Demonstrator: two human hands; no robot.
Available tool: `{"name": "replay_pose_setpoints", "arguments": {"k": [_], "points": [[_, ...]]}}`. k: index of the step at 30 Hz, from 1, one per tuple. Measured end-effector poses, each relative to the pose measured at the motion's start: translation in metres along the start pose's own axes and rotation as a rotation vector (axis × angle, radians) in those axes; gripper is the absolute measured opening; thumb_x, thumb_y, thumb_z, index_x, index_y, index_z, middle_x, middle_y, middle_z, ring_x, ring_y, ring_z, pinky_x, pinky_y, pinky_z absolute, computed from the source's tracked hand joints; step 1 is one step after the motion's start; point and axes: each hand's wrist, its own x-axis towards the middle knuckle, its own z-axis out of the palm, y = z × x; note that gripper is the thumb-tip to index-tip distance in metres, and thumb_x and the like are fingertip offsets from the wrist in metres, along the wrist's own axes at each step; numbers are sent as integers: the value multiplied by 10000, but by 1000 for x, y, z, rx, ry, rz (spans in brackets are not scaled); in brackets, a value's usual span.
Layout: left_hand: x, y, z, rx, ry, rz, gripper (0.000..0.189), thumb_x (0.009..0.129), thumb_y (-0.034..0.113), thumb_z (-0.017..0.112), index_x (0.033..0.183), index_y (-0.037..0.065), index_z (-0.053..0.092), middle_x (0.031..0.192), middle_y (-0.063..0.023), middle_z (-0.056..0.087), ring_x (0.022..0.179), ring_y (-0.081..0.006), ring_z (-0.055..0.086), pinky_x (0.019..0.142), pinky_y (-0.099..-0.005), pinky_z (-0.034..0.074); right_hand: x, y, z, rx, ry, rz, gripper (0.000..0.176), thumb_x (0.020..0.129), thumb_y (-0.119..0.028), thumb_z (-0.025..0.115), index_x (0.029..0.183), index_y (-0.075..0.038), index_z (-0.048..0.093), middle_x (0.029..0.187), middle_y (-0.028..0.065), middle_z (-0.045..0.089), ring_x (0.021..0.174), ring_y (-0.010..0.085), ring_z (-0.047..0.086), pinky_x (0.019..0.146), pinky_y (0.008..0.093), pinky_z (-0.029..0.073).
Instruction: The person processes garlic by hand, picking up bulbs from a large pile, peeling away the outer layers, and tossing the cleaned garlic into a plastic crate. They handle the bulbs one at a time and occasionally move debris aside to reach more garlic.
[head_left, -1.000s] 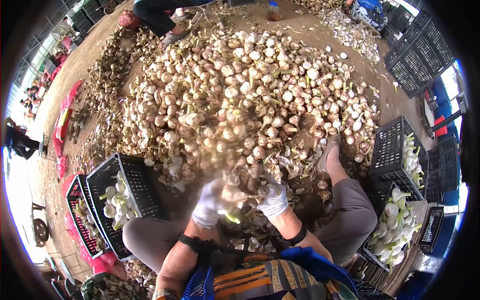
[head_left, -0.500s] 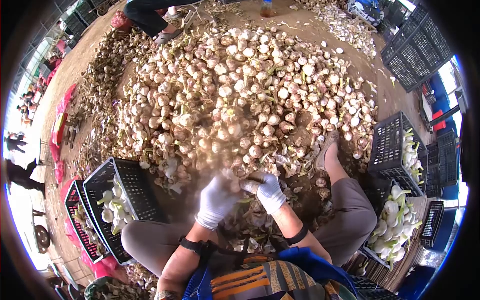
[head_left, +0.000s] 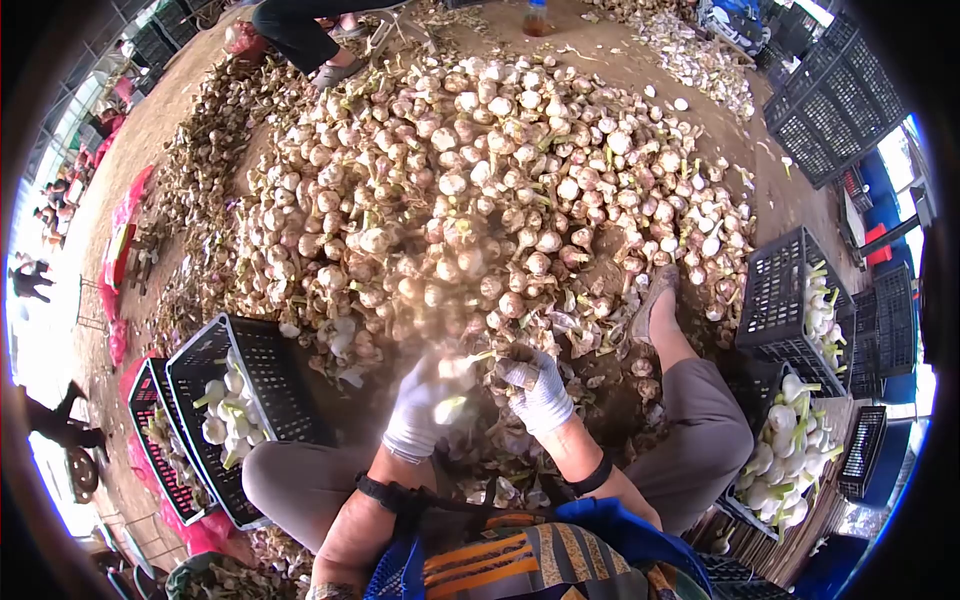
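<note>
In a white glove, my left hand (head_left: 418, 398) is closed around a pale garlic bulb (head_left: 458, 366), blurred by haze or motion. Its stem points toward my right hand (head_left: 536, 388), whose gloved fingertips are dark with dirt. Those fingers are curled together beside the bulb, and whatever they pinch is hidden. Both hands are over the near edge of a large garlic heap (head_left: 470, 190), between my knees. Loose skins and scraps (head_left: 500, 440) lie below them.
Black crates with cleaned garlic stand at my left (head_left: 240, 345) and right (head_left: 775, 275), with another crate (head_left: 735, 490) by my right knee. Stacked black crates (head_left: 835, 100) rise at the far right. Another person's leg (head_left: 290, 35) and a bottle (head_left: 535, 18) are beyond the heap.
My hands have moved slightly apart. The bulb's stem now shows between them, and a pale piece appears below my left hand. The heap and crates look unchanged.
</note>
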Motion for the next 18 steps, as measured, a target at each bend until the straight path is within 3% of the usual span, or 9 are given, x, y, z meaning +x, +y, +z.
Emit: {"name": "replay_pose_setpoints", "arguments": {"k": [4,5,7,8,10,13,15,17,18], "points": [[3,-10,-13,206,-6,220,447,707,57,655,1126,-18,518,923,-166,616,774,-278,636,624,-356,559,3,-11,-13,-309,-135,-171,70,716,-88,651,764,-51,617,673,28,569,577,136,562,484,250,463],[-1,0,-5,-59,-110,115,448,707,60,650,1128,-18,516,930,-176,610,768,-287,632,612,-365,559,40,33,-60,-483,76,-388,33,719,-70,660,729,-74,630,679,31,581,586,149,566,513,259,473],[-5,10,3,-326,-214,12,449,708,62,645,1130,-17,514,937,-186,603,763,-295,628,600,-374,559,25,-12,-41,-1695,167,-723,73,779,-9,623,847,7,643,801,39,637,730,132,603,639,255,478],[-6,13,4,-319,-209,-38,402,683,51,684,1067,17,572,971,-142,600,824,-260,620,647,-323,537,26,-10,-43,-1695,167,-724,73,779,-9,623,847,7,643,801,39,637,730,132,603,639,255,478],[-4,8,-3,-320,-199,-92,360,657,40,723,1005,52,629,1005,-97,597,884,-225,612,694,-273,515,25,-4,-46,-1188,-38,-672,109,773,-31,648,876,4,652,806,17,629,745,101,565,676,239,449],[7,-10,-19,102,-65,73,278,674,28,713,944,41,647,1003,-82,602,910,-208,612,712,-258,517,12,-10,-22,-961,-153,-534,125,766,-64,683,870,3,661,776,-1,613,731,92,541,702,235,434],[9,-14,-18,270,-25,170,453,729,103,690,1127,-21,513,975,-156,608,794,-272,630,659,-368,559,8,-15,-6,-895,-166,-371,173,771,-83,695,923,-9,655,843,-2,608,794,95,547,730,244,443],[2,-2,3,192,20,98,485,721,86,707,1151,-12,504,1003,-123,609,841,-245,627,723,-362,552,6,-10,11,-506,-244,-460,252,762,-233,731,803,3,651,720,47,609,633,129,554,560,276,458],[0,-2,7,157,-4,92,495,719,80,710,1159,-11,503,1011,-114,606,854,-233,622,741,-354,547,4,-10,19,-451,-215,-485,245,771,-205,724,840,20,652,750,41,632,636,116,553,598,267,460]]}}
